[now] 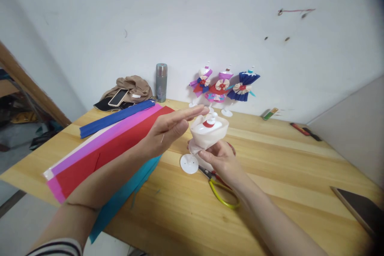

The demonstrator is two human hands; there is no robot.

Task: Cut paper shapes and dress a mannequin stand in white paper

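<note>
My right hand (223, 160) grips a miniature white dress form (213, 117), its fingers wrapped around the lower part. Cream crepe paper (208, 133) surrounds the form's body, standing out from it at the top, and a red band sits at its neck. To the left, my left hand (175, 126) is stretched out flat with the fingers straight, close beside the upper edge of the paper. Below the form shows its round white base (189, 163). Scissors (223, 194) with yellow-green handles lie on the table under my right hand.
Three dressed miniature forms (222, 86) stand by the wall. Red (120, 144), purple, blue and turquoise (129, 196) paper lies at left. Behind are a thermos (161, 83), a phone (118, 97) and brown cloth (135, 88). A glue stick (270, 114) and dark tablet-like object (358, 210) lie right.
</note>
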